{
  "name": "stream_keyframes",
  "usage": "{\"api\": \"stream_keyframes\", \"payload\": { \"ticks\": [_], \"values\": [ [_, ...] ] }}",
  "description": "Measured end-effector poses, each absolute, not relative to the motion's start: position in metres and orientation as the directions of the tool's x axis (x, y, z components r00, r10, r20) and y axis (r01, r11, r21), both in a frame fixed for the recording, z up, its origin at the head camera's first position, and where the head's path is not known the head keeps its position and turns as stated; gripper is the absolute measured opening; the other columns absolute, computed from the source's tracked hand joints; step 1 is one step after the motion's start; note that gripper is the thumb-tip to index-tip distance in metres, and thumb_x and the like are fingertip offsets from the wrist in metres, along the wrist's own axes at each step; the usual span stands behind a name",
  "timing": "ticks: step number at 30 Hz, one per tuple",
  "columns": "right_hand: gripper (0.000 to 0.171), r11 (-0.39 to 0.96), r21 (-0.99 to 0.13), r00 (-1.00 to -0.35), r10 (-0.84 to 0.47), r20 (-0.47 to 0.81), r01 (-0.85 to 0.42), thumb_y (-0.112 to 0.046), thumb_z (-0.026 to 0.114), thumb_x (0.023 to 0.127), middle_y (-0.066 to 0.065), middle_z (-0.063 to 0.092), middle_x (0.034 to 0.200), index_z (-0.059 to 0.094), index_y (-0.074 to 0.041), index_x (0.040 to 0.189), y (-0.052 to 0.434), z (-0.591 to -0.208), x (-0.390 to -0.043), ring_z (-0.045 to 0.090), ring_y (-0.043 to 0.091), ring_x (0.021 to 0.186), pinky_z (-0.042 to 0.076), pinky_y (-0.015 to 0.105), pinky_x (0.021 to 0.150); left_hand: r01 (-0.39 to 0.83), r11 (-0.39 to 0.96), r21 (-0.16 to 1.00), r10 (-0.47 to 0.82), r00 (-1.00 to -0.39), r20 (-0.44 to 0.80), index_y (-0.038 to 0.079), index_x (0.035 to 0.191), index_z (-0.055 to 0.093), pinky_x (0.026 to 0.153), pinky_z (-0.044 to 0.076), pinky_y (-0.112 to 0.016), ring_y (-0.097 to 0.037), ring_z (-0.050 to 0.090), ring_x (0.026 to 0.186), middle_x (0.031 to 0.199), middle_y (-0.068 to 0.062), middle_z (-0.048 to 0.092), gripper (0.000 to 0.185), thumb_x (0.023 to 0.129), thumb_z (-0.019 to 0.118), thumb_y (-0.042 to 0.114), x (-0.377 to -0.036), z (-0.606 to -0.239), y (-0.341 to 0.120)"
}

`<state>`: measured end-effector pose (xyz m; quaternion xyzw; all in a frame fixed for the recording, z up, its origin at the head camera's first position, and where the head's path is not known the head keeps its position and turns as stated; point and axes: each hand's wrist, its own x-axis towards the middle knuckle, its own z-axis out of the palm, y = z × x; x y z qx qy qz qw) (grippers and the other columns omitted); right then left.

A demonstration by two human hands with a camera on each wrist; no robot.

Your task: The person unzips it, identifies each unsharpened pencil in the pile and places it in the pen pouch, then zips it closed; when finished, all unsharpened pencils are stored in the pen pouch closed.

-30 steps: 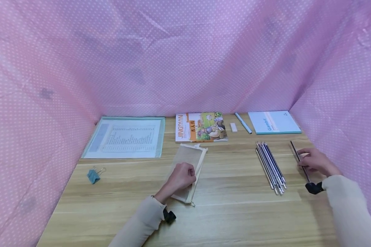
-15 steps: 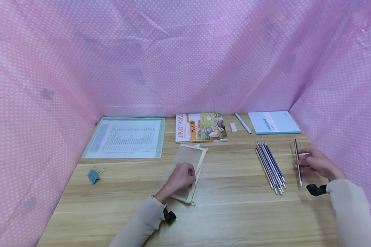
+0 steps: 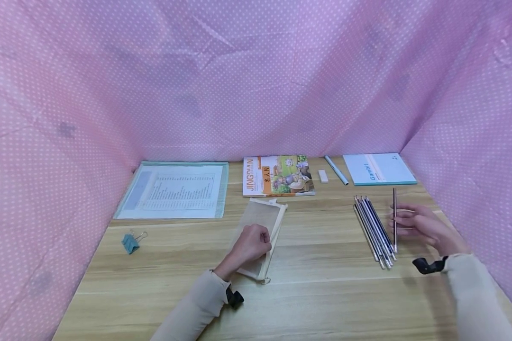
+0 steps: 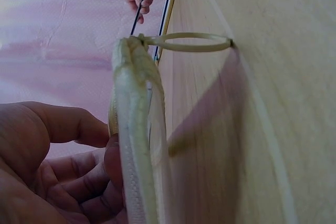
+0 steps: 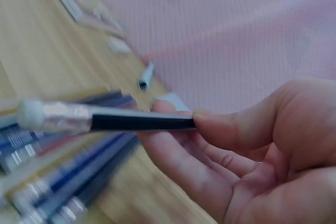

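Note:
My right hand pinches a dark pencil between thumb and fingers, just right of a bundle of pencils on the table. In the right wrist view the held pencil has a white eraser in a silver ferrule, and the bundle shows blurred behind and below it. My left hand grips the edge of a pale mesh zip pouch. The left wrist view has the pouch edge-on, its ring pull sticking out, with thumb and fingers at its edge.
A clear document folder lies at the back left, with a teal binder clip in front. Along the back are a picture book, a white eraser, a light blue pen and a blue notebook. Pink cloth surrounds the table.
My right hand has lifted the pencil, turned it more upright and carried it left, close to the bundle. My left hand stays on the pouch.

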<state>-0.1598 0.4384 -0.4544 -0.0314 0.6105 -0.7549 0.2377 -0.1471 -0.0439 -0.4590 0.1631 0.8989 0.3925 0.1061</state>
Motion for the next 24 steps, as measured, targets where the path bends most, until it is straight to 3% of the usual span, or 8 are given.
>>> {"api": "stream_keyframes", "payload": {
  "ticks": [14, 24],
  "values": [
    [0.038, -0.187, -0.933, -0.875, -0.441, -0.200, 0.307, 0.011, 0.045, 0.097, 0.001, 0.071, 0.103, 0.054, -0.019, 0.119, 0.377, -0.457, -0.155, 0.074, 0.017, 0.093, 0.061, 0.031, 0.074, 0.197, 0.648, 0.735, 0.372, -0.925, -0.080, 0.007, 0.063, 0.063, 0.045, 0.036, -0.019, -0.006, 0.047, 0.046, 0.053, 0.005, 0.052, 0.015, 0.075, 0.063, -0.001, -0.146, -0.457, -0.042],
    [0.049, -0.219, -0.922, -0.790, -0.598, -0.132, 0.319, 0.012, 0.039, 0.098, -0.001, 0.071, 0.111, 0.060, -0.024, 0.125, 0.341, -0.468, -0.152, 0.072, 0.016, 0.099, 0.061, 0.033, 0.080, 0.210, 0.649, 0.732, 0.369, -0.927, -0.062, 0.008, 0.063, 0.063, 0.045, 0.036, -0.019, -0.005, 0.047, 0.046, 0.053, 0.006, 0.052, 0.015, 0.075, 0.063, -0.001, -0.147, -0.458, -0.043]
  ]
}}
